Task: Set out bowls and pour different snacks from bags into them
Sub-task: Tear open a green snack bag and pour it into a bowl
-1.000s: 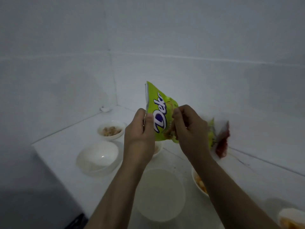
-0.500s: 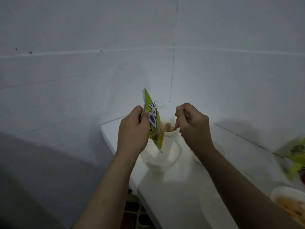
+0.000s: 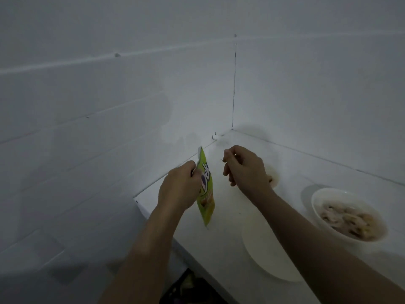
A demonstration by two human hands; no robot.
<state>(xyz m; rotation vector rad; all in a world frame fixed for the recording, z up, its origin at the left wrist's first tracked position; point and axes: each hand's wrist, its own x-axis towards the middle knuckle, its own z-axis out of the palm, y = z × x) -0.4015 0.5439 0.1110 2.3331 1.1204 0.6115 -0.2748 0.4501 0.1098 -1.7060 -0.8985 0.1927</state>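
Nearest, an empty bowl (image 3: 266, 255) waits by the bench (image 3: 219, 249) front edge. Left grip (image 3: 178, 187) clamps the bag (image 3: 206, 194) above the left edge; right grip (image 3: 245, 167), now off it, is curled shut, perhaps pinching a torn strip. Pouring likely follows.

Dim bluish light, soft grain, wide-angle bend, dark shadowed corners

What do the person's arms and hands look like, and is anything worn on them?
Both forearms are bare as far as the picture shows: no sleeves come into view. The left hand and the right hand have no gloves. I see no watch, ring or bracelet, though the light is dim.
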